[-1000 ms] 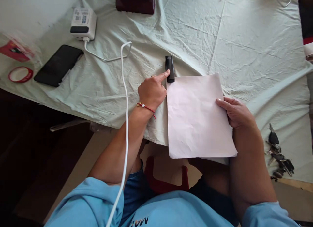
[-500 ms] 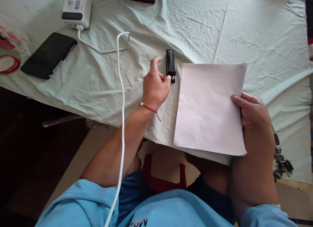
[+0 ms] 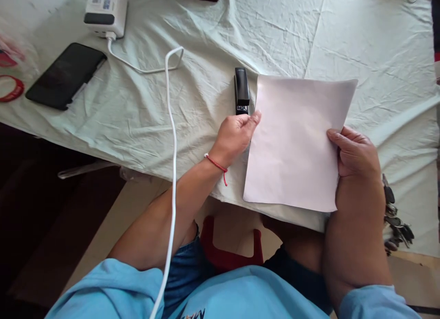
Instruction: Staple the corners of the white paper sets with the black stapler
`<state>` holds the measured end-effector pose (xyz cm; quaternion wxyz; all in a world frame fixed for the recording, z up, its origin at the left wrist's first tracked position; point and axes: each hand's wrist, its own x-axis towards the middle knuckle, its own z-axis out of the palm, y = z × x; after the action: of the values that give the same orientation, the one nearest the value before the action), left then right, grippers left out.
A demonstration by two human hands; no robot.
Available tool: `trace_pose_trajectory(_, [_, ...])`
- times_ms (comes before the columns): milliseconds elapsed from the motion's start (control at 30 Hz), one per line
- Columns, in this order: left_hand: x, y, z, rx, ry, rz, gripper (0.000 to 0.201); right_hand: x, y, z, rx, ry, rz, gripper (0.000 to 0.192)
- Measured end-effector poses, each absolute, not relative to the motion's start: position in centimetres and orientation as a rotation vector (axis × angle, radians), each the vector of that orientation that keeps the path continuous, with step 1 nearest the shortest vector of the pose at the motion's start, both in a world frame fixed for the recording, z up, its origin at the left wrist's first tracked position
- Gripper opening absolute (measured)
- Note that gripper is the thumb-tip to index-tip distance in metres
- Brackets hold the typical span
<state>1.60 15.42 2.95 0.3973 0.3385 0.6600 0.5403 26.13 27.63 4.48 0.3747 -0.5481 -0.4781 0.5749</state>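
Note:
White paper, perhaps more than one sheet, is held between my two hands over the front part of the table. My left hand pinches its left edge, thumb on top and fingers closed beneath or behind. On the opposite edge, my right hand grips the paper with the thumb above and the fingers mostly underneath. A black stapler lies just beyond my left hand, to the left of the paper's upper corner.
A white cable runs from a white power block across the table toward me. A black phone and a red ring-shaped band lie at left. Keys are by my right forearm. The pale cloth is wrinkled.
My left hand has moved from beside the stapler down and right onto the paper's left edge, its fingers closing. The paper's top has shifted up and slightly right.

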Motion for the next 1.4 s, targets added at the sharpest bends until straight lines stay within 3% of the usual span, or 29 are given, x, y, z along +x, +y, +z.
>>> trace_pose_trajectory(233, [1.3, 15.7, 2.9, 0.964, 1.754, 1.287, 0.031, 26.1, 27.9, 4.1, -1.386, -1.205, 1.518, 0.044])
trace_pose_trajectory(467, [1.5, 15.9, 2.4, 0.909, 1.764, 1.327, 0.041, 26.2, 27.9, 3.8, -1.479, -1.197, 1.534, 0.045])
trace_pose_trajectory(767, [1.4, 16.1, 2.0, 0.879, 1.754, 1.34, 0.024, 26.6, 28.3, 3.5, -1.473, -1.222, 1.498, 0.043])
trace_pose_trajectory(967, [1.4, 16.3, 1.8, 0.792, 1.756, 1.394, 0.031, 26.2, 28.1, 3.7, -1.508, -1.172, 1.464, 0.042])
trace_pose_trajectory(1133, [1.4, 16.6, 1.4, 0.817, 1.83, 1.371, 0.016, 26.5, 28.4, 3.4, -1.431, -1.189, 1.441, 0.04])
trace_pose_trajectory(1267, [1.5, 16.5, 1.1, 0.804, 1.924, 1.419, 0.033, 26.7, 28.5, 3.4, -1.418, -1.161, 1.456, 0.039])
trace_pose_trajectory(1400, [1.5, 16.3, 1.1, 0.93, 1.911, 1.389, 0.032, 26.8, 28.6, 3.7, -1.416, -1.124, 1.473, 0.036])
